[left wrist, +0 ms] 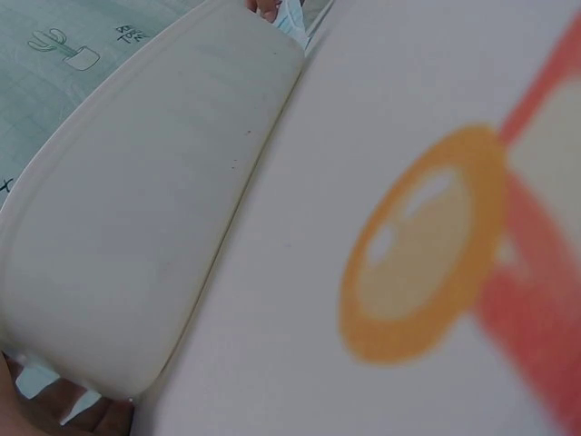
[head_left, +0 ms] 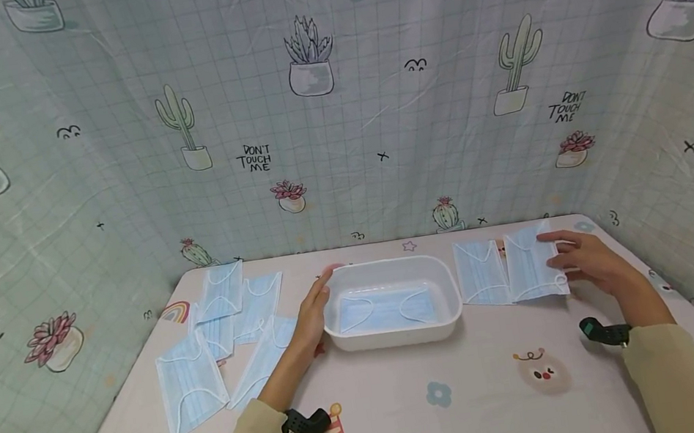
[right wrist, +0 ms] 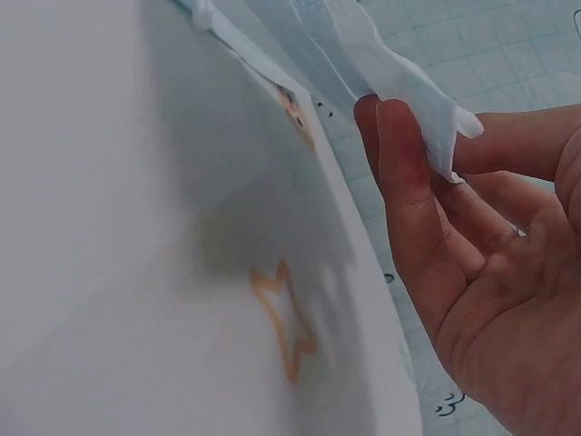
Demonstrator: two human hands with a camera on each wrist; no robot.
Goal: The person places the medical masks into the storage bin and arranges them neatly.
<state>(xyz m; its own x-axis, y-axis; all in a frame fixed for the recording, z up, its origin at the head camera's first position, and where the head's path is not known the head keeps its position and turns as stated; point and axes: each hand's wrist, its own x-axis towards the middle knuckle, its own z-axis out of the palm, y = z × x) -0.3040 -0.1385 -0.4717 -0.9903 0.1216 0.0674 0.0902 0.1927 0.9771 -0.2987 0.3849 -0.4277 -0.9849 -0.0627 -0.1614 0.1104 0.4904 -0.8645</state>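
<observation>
A white plastic basin (head_left: 396, 337) stands mid-table with a blue face mask (head_left: 387, 311) lying in it. My left hand (head_left: 309, 318) rests against the basin's left outer wall, fingers mostly straight along it; the left wrist view shows fingertips (left wrist: 113, 418) at its lower corner. At the right, my right hand (head_left: 593, 259) pinches a blue face mask (head_left: 530, 265) by its right edge between thumb and fingers. That mask is raised off the tabletop at the held edge, as the right wrist view shows. Beside it lies another face mask (head_left: 482, 275).
Several overlapping face masks (head_left: 191, 386) lie left of the basin. The table (head_left: 480, 405) has a pale cover with cartoon prints. A cactus-print curtain (head_left: 373, 116) encloses its back and sides.
</observation>
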